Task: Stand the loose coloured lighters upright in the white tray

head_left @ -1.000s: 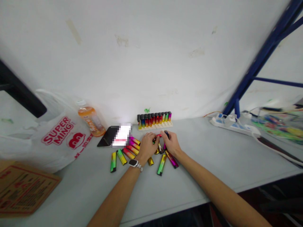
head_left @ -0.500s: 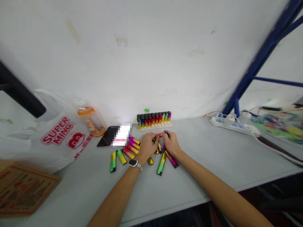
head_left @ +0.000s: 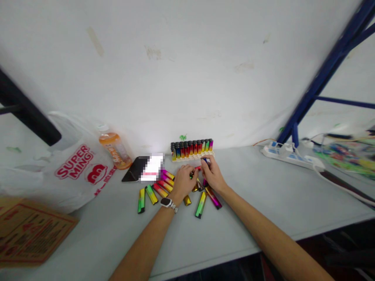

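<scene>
My left hand (head_left: 185, 180), with a watch on its wrist, is curled over the loose lighters in the middle of the table. A lighter with a bit of green (head_left: 191, 175) shows at its fingertips, mostly hidden. Close beside it, my right hand (head_left: 214, 174) pinches a lighter with a dark blue end (head_left: 206, 160) between thumb and fingers. Part of a red lighter (head_left: 198, 168) shows between both hands. Just behind the hands stands a white rack (head_left: 193, 158) holding rows of upright, colourful lighters (head_left: 191, 148) with black tops. A green-yellow lighter (head_left: 200, 205) and a purple-gold lighter (head_left: 213, 197) lie in front.
More lighters (head_left: 160, 190) lie left of my left hand. Further left are a dark phone-like slab (head_left: 135, 169), an orange drink bottle (head_left: 115, 150), a plastic bag (head_left: 73, 168) and a cardboard box (head_left: 35, 230). A power strip (head_left: 293, 158) lies at right by a blue frame (head_left: 319, 74).
My right hand has lifted slightly away toward the rack, with the dark blue-ended lighter in its fingers. My left hand stays nearly in place. The whole view has shifted a little.
</scene>
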The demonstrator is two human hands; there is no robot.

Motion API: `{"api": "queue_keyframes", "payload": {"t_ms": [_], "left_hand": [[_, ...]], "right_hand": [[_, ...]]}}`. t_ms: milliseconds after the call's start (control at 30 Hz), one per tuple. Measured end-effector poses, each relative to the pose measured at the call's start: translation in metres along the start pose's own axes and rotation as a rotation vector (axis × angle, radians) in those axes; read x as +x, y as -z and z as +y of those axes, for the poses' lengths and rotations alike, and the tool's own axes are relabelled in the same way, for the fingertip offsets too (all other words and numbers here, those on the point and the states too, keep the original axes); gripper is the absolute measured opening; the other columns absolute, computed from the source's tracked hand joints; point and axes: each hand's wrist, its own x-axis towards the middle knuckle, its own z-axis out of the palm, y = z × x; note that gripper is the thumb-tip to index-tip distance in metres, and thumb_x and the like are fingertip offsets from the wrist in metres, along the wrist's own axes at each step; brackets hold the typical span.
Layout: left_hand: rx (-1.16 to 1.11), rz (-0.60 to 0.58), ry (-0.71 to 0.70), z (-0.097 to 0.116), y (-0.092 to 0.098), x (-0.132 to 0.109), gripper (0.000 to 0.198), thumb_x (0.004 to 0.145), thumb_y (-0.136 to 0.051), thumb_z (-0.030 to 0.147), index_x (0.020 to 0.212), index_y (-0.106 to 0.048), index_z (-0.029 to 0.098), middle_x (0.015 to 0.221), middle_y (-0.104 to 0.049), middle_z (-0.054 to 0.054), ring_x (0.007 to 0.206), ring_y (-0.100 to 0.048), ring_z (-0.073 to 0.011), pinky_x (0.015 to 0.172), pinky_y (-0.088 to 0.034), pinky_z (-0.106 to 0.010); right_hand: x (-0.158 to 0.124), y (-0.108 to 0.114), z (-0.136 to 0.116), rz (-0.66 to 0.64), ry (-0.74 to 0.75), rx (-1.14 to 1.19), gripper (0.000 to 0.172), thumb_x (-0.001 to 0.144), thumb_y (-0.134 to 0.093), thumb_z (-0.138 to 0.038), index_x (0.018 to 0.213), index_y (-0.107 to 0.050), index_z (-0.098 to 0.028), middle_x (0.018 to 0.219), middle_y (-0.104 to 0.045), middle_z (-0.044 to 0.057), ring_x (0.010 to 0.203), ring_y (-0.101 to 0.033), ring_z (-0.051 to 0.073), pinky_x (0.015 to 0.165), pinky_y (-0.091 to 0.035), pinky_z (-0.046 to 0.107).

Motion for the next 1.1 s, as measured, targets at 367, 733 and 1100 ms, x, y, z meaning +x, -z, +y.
{"api": "queue_keyframes", "payload": {"t_ms": [367, 733, 1100], "left_hand": [[-0.013, -0.013, 0.012, -0.001, -0.001, 0.000, 0.023, 0.092, -0.048, 0.025, 0.072, -0.059, 0.020, 0.081, -0.063, -0.003, 0.084, -0.056, -0.0189, 0.078, -0.041, -0.032], [-0.016, -0.017, 0.012, -0.003, -0.002, -0.001, 0.022, 0.092, -0.047, 0.025, 0.073, -0.059, 0.020, 0.082, -0.063, -0.004, 0.081, -0.055, -0.0180, 0.081, -0.041, -0.033], [-0.009, -0.017, 0.030, -0.002, 0.000, -0.002, 0.023, 0.092, -0.048, 0.026, 0.072, -0.058, 0.020, 0.081, -0.063, -0.004, 0.083, -0.055, -0.0191, 0.079, -0.041, -0.033]], "right_hand": [[0.057, 0.051, 0.008, -0.028, 0.145, -0.323, 0.027, 0.078, -0.066, -0.037, 0.095, -0.071, -0.017, 0.085, -0.068, 0.005, 0.064, -0.057, 0.014, 0.066, -0.048, 0.030], [0.118, 0.061, 0.005, -0.155, 0.228, -0.563, 0.018, 0.073, -0.064, -0.017, 0.089, -0.072, -0.016, 0.076, -0.070, 0.002, 0.065, -0.059, 0.014, 0.071, -0.048, 0.029], [0.128, 0.057, 0.014, -0.180, 0.224, -0.590, 0.021, 0.073, -0.067, -0.015, 0.092, -0.076, -0.018, 0.085, -0.074, 0.004, 0.070, -0.063, 0.017, 0.076, -0.049, 0.032]]}}
